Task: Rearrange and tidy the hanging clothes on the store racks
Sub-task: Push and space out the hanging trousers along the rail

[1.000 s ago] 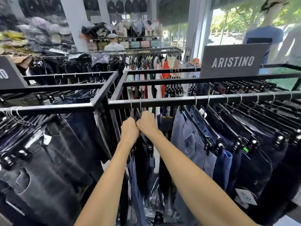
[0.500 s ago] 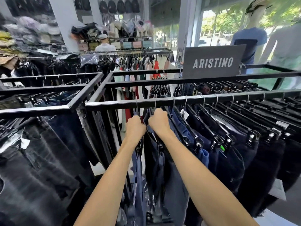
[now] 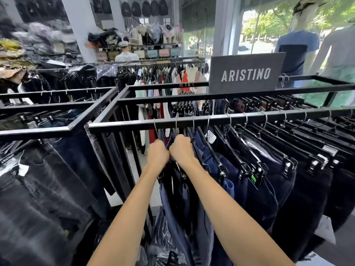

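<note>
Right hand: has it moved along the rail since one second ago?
Yes. The right hand, gripping hanging trousers, has gone right along the front rail, away from the rack's left corner.

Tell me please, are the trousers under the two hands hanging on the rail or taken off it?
Hanging. The hooks above the left hand and right hand sit over the rail; both fists grip the trousers.

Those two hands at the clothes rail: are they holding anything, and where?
Both the left hand and right hand grip the black clip hangers of dark hanging trousers, just under the black metal rail.
</note>
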A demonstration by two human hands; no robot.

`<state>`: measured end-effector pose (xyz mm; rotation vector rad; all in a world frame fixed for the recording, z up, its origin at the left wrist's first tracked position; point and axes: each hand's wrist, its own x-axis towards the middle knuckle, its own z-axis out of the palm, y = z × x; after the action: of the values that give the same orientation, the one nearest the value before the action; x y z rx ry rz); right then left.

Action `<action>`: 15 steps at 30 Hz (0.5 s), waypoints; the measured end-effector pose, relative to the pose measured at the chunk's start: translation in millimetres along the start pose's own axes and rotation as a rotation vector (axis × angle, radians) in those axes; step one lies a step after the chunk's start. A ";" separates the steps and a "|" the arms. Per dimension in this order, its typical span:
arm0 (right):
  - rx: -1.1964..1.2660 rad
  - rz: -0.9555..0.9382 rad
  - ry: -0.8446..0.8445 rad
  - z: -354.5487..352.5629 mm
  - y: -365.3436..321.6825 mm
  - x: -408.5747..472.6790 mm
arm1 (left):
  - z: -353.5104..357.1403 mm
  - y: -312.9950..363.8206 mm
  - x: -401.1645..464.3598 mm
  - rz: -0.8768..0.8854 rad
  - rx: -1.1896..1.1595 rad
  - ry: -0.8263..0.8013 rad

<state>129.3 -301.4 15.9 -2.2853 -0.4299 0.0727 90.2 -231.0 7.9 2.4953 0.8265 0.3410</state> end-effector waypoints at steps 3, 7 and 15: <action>-0.029 -0.008 -0.073 -5.9 -0.5 -2.5 | -3.7 2.8 -3.7 -0.035 0.123 0.043; -0.085 -0.069 -0.084 -28.7 -8.3 -4.9 | -19.0 17.1 -8.4 0.002 0.244 0.342; -0.187 -0.341 0.502 -76.4 18.9 1.2 | -36.7 19.4 16.6 0.234 0.270 0.660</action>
<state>150.0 -366.8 54.6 -2.2690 -0.5648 -0.7224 99.0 -220.9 50.5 2.7624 0.8571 1.2563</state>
